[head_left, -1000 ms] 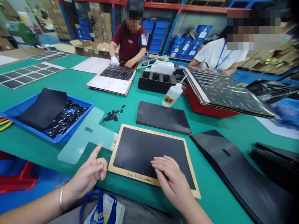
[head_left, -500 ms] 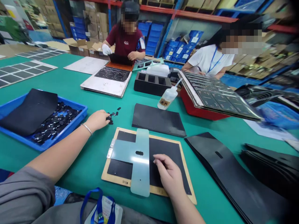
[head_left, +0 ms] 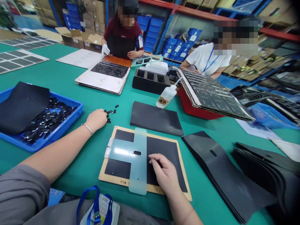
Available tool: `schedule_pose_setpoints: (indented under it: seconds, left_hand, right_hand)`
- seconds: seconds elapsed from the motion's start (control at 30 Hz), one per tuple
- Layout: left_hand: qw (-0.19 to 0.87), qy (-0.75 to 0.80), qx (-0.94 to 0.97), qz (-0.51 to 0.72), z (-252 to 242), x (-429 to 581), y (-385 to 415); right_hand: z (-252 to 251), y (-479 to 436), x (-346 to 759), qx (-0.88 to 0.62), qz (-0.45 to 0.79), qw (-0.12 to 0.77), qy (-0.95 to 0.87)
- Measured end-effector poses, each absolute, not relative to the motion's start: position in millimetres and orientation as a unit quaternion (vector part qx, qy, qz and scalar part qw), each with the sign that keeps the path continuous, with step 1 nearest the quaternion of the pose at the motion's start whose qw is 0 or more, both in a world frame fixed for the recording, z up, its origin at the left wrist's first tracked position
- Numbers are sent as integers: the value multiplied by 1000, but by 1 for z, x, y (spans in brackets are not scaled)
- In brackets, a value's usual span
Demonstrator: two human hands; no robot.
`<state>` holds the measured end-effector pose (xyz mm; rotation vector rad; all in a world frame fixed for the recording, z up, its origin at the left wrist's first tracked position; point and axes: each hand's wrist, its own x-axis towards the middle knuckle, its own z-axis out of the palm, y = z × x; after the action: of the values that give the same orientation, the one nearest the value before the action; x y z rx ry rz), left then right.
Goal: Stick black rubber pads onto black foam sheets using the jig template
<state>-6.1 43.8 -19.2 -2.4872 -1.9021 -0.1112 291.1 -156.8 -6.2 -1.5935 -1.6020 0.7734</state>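
My left hand [head_left: 96, 121] is lowered to the table at a small group of flat black pieces [head_left: 108, 116]. Its fingers are curled in, and the fingertips are mostly hidden behind the hand. My right hand [head_left: 165, 173] is over the right part of a black sheet [head_left: 161, 147], thumb and forefinger tips close together, with nothing visible between them. The sheet lies on a wood-rimmed board [head_left: 187, 184]. Across it lies a translucent T-shaped template [head_left: 138, 170], attached by a hinge [head_left: 108, 147] at the board's left edge. A rounded slot in the template shows black.
A blue tray [head_left: 56, 137] at left holds many small black pieces and a black sheet. Black sheet stacks [head_left: 156, 118] lie behind and right of the board. A squeeze bottle [head_left: 166, 97] stands beside a red bin [head_left: 199, 109]. Two people sit across the table.
The view has shifted slightly, so most things sit a little further left. My left hand stays at the black pieces and my right hand over the sheet. The person opposite has lowered a dark sheet.
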Motion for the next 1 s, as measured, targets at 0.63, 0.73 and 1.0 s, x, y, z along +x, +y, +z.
schedule_pose_setpoints:
  seconds: [0.63,0.73,1.0]
  left_hand:
    - [12,-632,-764,-130,-8,-17,47]
    - [-52,-650,-724,-225,-1,-24,43]
    - [-662,-408,-354,-520,26,17,-10]
  right_hand:
    - [-7,-158,291,-622,310,362,-621]
    - [-8,-158,291,-620,310,362,-624]
    - [0,-152,285,-635,334,364,-594]
